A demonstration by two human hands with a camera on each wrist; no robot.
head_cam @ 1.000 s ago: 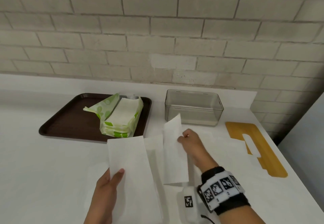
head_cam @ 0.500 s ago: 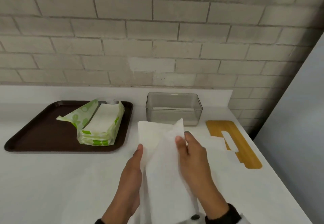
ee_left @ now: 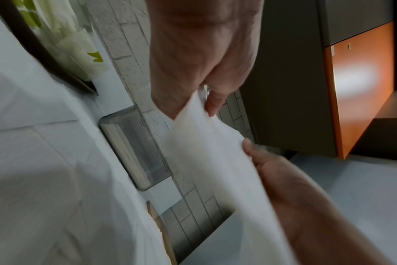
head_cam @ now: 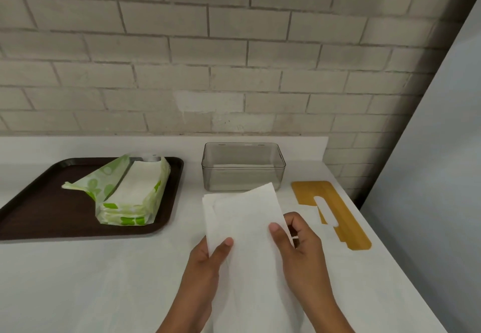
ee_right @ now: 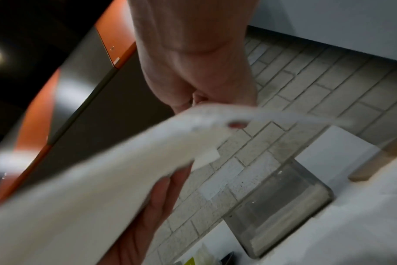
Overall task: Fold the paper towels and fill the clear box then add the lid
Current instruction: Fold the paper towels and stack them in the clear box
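We hold one paper towel (head_cam: 244, 231) up off the white tabletop (head_cam: 86, 280), in front of us and just short of the clear box (head_cam: 243, 167). Left hand (head_cam: 208, 265): thumb pressed on the towel's near face at its left edge, fingers behind it, pinching the sheet. Right hand (head_cam: 299, 249): thumb on the right edge, fingers curled behind, also pinching the sheet. The towel shows two layers slightly out of line at the top left corner; its top edge overlaps the box's front wall in the head view. The wrist views are blurred, but both show the sheet caught between thumb and fingers.

The clear box stands open-topped against the back of the tabletop, with a low layer of white folded towels at its bottom. To its right lies the lid (head_cam: 331, 213), flat, yellow-brown, with a long white slot in it, apart from the box.

To the left, a dark brown tray (head_cam: 52, 202) carries an opened green-and-white package (head_cam: 132, 197) with a stack of white towels showing through the torn top. Behind everything, a pale brick wall (head_cam: 234, 59).
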